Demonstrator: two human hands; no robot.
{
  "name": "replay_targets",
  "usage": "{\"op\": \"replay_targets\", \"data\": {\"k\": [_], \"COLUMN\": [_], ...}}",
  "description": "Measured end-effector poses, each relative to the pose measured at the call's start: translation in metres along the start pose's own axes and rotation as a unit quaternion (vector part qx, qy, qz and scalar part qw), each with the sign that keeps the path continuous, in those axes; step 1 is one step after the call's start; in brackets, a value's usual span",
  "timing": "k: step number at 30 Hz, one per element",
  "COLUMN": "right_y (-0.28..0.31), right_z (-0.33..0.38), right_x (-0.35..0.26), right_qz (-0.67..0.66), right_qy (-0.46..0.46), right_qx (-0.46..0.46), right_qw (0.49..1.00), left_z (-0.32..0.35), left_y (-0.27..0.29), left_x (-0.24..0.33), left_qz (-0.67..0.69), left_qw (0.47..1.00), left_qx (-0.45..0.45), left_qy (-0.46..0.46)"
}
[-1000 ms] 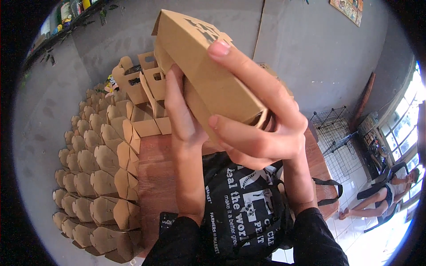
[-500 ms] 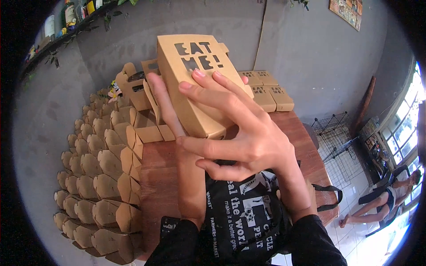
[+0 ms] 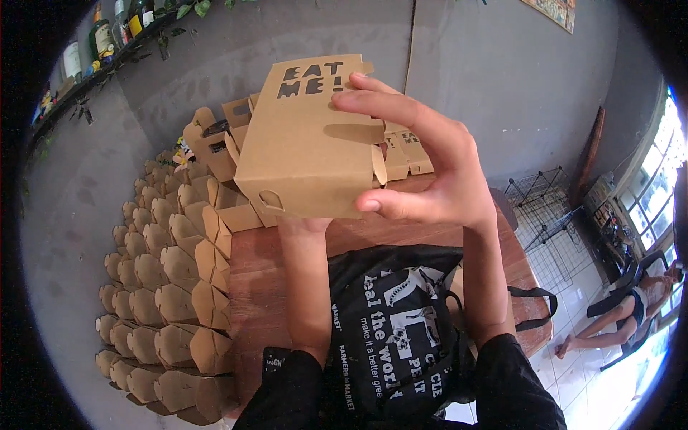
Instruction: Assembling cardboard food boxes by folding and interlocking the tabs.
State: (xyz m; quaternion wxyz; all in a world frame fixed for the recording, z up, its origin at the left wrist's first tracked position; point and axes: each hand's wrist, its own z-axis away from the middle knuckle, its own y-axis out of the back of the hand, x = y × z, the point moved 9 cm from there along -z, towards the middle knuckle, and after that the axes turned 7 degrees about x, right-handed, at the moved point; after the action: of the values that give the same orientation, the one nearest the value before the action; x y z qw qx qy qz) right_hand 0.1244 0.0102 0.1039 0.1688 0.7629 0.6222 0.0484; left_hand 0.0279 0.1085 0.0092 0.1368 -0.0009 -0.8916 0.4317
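A brown cardboard box (image 3: 308,143) with cut-out lettering on its top is held up above the table, tilted. My left hand (image 3: 304,224) supports it from below; most of that hand and its fingers are hidden under the box. My right hand (image 3: 437,158) spans the box's right side, fingers on the top face near the lettering and thumb at the near right corner. A small flap (image 3: 379,166) sticks out at that right side. On the near end face there is a rounded slot.
Stacked open cardboard boxes (image 3: 174,294) crowd the left of the wooden table (image 3: 258,287). Closed boxes (image 3: 412,150) stand at the back right. A printed black bag (image 3: 358,344) lies close to me. Bottles (image 3: 102,36) line a wall shelf; a person (image 3: 623,315) sits at far right.
The box has turned so its near end and right flap show. My right hand has slid off the middle of the top to the right side.
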Motion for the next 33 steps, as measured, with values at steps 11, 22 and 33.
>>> {"op": "replay_targets", "data": {"k": [11,22,33], "right_y": [-0.019,-0.005,-0.009], "right_z": [0.007,0.014,0.013], "right_x": [0.029,0.035,0.04], "right_qz": [0.038,-0.117,-0.202], "right_qy": [0.019,-0.082,-0.087], "right_qx": [-0.031,0.068,0.082], "right_qw": [0.999,0.987,0.972], "left_z": [-0.009,-0.002,0.009], "left_y": [0.003,-0.068,-0.101], "left_x": [0.016,-0.004,-0.014], "left_qz": [0.059,-0.528,-0.626], "left_qw": [0.996,0.834,0.761], "left_qx": [-0.063,0.006,-0.02], "left_qy": [-0.012,-0.161,-0.169]}}
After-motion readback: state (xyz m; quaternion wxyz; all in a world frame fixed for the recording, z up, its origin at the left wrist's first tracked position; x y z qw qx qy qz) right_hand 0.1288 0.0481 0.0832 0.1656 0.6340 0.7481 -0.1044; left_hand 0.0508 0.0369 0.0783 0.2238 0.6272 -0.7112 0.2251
